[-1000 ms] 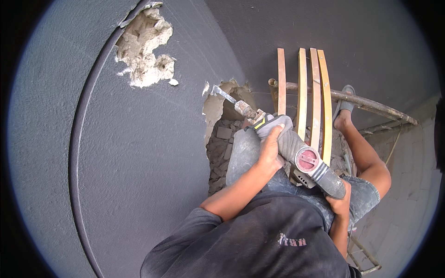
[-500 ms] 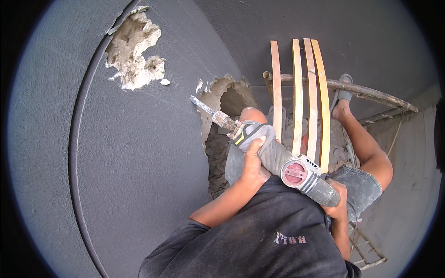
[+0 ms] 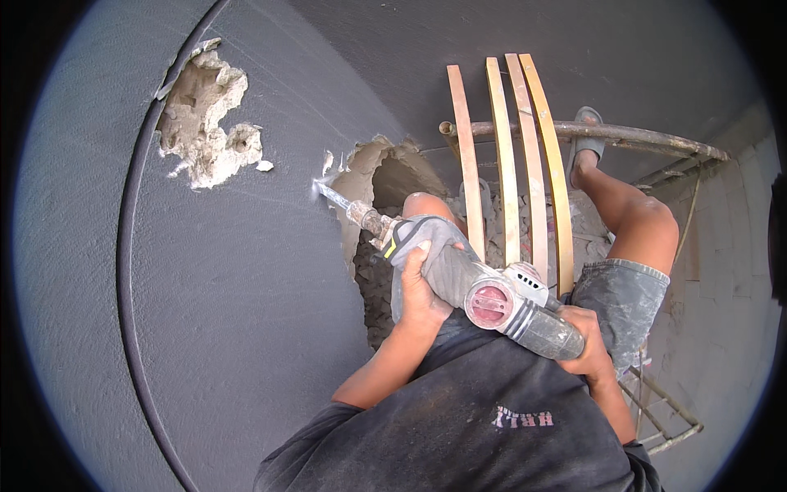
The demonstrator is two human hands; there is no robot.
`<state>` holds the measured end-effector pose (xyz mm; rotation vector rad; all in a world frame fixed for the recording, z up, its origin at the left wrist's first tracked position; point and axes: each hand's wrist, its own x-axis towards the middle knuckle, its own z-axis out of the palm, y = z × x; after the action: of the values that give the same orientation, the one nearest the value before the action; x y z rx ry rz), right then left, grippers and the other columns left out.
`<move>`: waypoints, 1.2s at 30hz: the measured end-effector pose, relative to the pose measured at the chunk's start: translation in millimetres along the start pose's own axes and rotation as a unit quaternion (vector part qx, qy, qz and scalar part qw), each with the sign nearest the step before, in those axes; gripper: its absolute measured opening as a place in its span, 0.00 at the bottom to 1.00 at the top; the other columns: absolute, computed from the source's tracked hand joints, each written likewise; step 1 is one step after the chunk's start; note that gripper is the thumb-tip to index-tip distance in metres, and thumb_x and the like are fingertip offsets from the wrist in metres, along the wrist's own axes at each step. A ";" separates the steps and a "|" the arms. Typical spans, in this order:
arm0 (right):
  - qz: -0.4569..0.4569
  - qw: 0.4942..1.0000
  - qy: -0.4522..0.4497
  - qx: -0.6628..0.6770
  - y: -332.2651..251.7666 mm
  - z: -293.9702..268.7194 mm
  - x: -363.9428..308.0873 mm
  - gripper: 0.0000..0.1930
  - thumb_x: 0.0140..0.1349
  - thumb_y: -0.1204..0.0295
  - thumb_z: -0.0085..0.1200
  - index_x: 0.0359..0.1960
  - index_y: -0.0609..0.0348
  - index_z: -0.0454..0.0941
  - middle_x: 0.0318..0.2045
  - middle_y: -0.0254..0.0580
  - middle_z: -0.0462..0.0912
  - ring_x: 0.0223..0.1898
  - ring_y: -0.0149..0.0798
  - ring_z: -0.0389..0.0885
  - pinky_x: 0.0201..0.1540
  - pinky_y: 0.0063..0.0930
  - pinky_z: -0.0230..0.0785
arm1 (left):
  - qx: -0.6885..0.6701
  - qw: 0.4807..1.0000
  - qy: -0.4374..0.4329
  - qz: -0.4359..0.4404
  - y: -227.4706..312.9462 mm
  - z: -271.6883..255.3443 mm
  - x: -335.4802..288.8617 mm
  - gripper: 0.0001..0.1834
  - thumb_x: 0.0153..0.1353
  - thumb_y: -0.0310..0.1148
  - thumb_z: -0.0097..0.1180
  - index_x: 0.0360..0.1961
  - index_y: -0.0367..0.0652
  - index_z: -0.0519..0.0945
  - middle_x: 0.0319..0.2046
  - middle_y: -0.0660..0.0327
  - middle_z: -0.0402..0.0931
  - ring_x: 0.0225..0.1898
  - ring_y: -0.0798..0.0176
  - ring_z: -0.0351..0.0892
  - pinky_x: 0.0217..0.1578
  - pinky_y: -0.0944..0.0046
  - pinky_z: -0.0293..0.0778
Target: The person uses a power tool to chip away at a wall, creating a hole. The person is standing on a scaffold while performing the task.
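I hold a grey, dusty demolition hammer with a round red cap, slanted across my lap. My left hand is closed around its front body, just behind the collar. At the rear, my right hand is wrapped around the handle; the trigger is hidden. From the nose a flat metal chisel points up and left, its tip against the dark grey wall. Pale dust shows at that tip. Right beside it is a large ragged opening broken through the wall.
A second broken patch lies farther left, next to a long black pipe or cable. Several wooden strips stand ahead of my legs, crossing a metal scaffold pipe. Rubble lies below; a metal frame is at lower right.
The scene has shifted left in view. The chisel tip now meets the wall beside the opening, and a puff of pale dust has appeared there. Both hands keep their grip.
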<state>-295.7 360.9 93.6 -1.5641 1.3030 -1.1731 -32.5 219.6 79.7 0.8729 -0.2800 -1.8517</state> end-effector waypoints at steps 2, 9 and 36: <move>0.012 1.000 -0.011 0.000 -2.5 -0.1 0.2 0.18 0.35 0.71 0.64 0.31 0.65 0.78 0.26 0.52 0.77 0.29 0.59 0.79 0.35 0.39 0.70 | 0.001 1.000 0.014 0.001 1.1 -4.5 5.7 0.24 0.67 0.48 0.57 0.55 0.41 0.78 0.44 0.49 0.84 0.46 0.51 0.84 0.49 0.49 0.82; 0.015 0.999 -0.030 0.036 -0.6 2.3 4.2 0.18 0.36 0.71 0.65 0.32 0.67 0.78 0.26 0.54 0.76 0.29 0.61 0.79 0.34 0.39 0.70 | -0.005 1.000 0.030 -0.009 5.7 -1.4 7.0 0.25 0.65 0.49 0.58 0.55 0.41 0.80 0.43 0.48 0.84 0.46 0.49 0.85 0.49 0.48 0.83; 0.028 0.996 -0.075 -0.048 -0.4 12.7 -24.1 0.39 0.42 0.74 0.75 0.61 0.60 0.73 0.55 0.52 0.80 0.59 0.54 0.78 0.65 0.48 0.66 | -0.014 1.000 -0.001 -0.007 29.6 -0.5 5.6 0.22 0.65 0.42 0.61 0.54 0.41 0.78 0.42 0.53 0.84 0.43 0.54 0.86 0.48 0.52 0.83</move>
<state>-284.6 384.6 86.3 -1.6394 1.3127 -0.9521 -12.5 201.6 93.2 0.8564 -0.2488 -1.8654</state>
